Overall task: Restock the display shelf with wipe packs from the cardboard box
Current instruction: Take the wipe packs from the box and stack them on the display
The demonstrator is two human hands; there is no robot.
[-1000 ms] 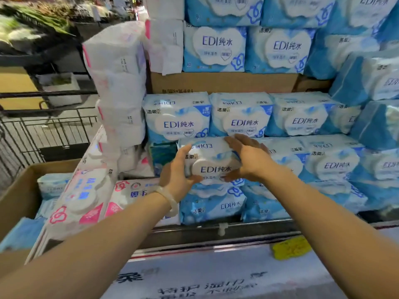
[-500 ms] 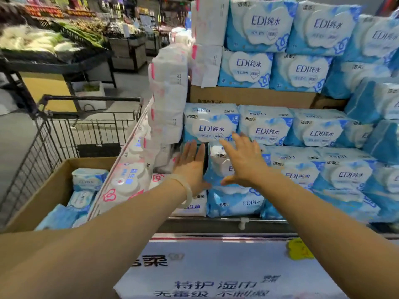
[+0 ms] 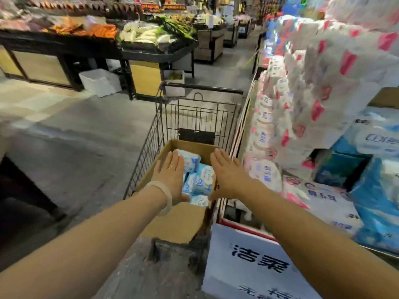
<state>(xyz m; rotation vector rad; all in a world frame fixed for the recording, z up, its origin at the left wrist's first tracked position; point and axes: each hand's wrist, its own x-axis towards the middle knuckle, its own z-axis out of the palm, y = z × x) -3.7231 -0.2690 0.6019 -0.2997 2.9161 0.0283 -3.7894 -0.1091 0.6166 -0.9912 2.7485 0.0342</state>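
Supermarket aisle (produce stands (image 3: 138, 37), trolley (image 3: 194, 117))

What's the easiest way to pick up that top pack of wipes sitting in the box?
From above, by its two long edges. The top wipe pack lies roughly flat in the open cardboard box, label up. The left hand and right hand, both open, flank it, seemingly ready to press inward.
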